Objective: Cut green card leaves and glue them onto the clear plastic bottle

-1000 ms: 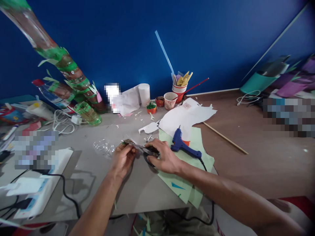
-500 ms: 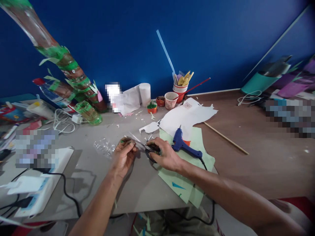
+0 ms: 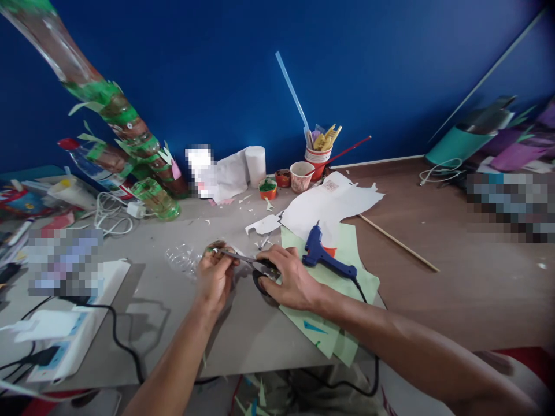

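Note:
My right hand is closed round the black handles of a pair of scissors, blades pointing left. The blade tips reach the fingers of my left hand. Those fingers are pinched on a small green-brown piece, mostly hidden; its kind is unclear. Crumpled clear plastic lies left of that hand. Just right of my right hand, a blue glue gun rests on light green paper.
White cut paper lies behind the glue gun, with a wooden stick to its right. Paper cups and small paint pots stand by the wall. A power strip and a tall painted bottle construction are at left.
The scissors have shifted slightly left, their blades now across the fingertips of my left hand. My left hand has turned a little. The surrounding things stay put.

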